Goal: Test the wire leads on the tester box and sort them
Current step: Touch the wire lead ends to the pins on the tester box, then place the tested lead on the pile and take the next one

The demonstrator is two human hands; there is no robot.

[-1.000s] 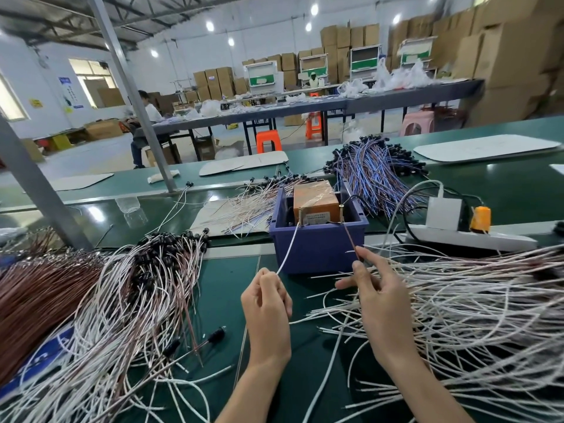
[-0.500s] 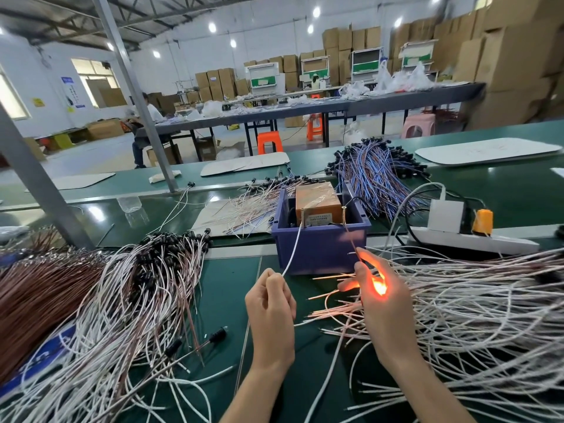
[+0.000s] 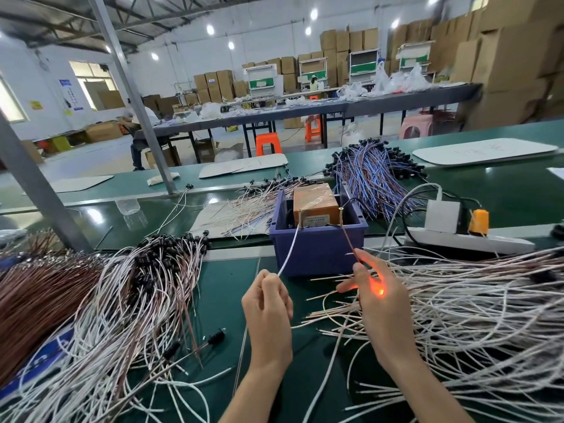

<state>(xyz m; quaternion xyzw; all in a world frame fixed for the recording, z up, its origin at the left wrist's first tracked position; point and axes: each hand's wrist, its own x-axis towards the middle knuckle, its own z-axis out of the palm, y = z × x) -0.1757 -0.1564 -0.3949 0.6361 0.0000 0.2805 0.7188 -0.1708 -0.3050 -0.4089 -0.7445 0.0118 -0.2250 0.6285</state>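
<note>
On the green bench (image 3: 232, 288), straight ahead in the head view, the tester box (image 3: 314, 203) sits inside a blue bin (image 3: 317, 254). The left hand (image 3: 268, 303) pinches a white lead (image 3: 288, 254) running up to the box, and the right hand (image 3: 381, 303) pinches a brown lead (image 3: 348, 239), with an orange glow (image 3: 378, 290) between its fingers. Heaps of loose leads (image 3: 476, 303) lie just right of that hand.
</note>
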